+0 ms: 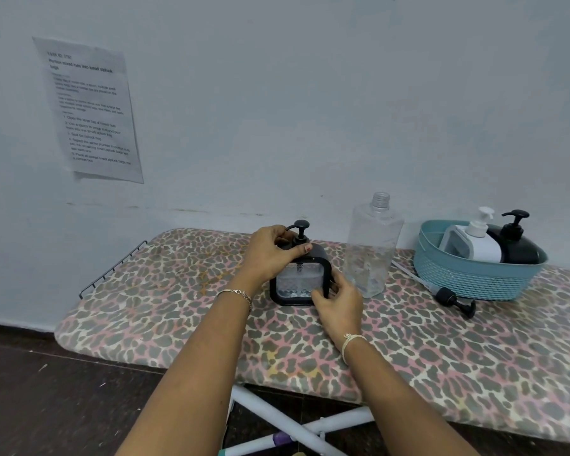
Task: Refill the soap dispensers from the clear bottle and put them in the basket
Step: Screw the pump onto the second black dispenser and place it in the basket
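Observation:
A black-framed soap dispenser (298, 283) with a clear window stands on the leopard-print ironing board (185, 311). My left hand (270, 251) grips its top around the black pump head. My right hand (338, 302) holds its lower right corner. Just to the right stands the clear bottle (372, 248), uncapped and nearly empty. The bottle's black pump cap with its tube (448, 296) lies on the board beside it. At the far right, a teal basket (474, 278) holds a white dispenser (474, 241) and a black dispenser (515, 245).
The board stands against a pale wall with a printed sheet (89, 110) taped at the left. A wire rest (112, 268) sticks out at the board's left end. White legs (297, 426) cross beneath, over a dark floor.

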The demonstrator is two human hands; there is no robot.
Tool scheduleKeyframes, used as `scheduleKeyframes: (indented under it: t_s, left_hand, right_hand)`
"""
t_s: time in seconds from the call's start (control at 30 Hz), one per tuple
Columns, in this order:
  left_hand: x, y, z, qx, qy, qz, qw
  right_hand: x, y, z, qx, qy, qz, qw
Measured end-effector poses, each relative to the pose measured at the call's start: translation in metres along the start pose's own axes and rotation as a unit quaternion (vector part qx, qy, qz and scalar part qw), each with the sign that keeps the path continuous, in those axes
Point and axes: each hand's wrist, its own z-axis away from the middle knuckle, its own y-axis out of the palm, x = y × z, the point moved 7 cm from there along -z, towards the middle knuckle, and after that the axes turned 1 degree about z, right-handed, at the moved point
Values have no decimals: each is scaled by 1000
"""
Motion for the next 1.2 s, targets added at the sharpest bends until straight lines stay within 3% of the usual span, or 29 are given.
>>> scheduleKeyframes:
  t_s: [0.83, 1.2]
  left_hand:
    - [0, -3, 0, 18, -17, -14, 1000]
    - [-10, -4, 10, 35, -2, -48, 998]
  right_hand:
    - [-5, 2, -2, 5, 19, -11, 1000]
    - [11, 4, 5, 59, 10, -25, 998]
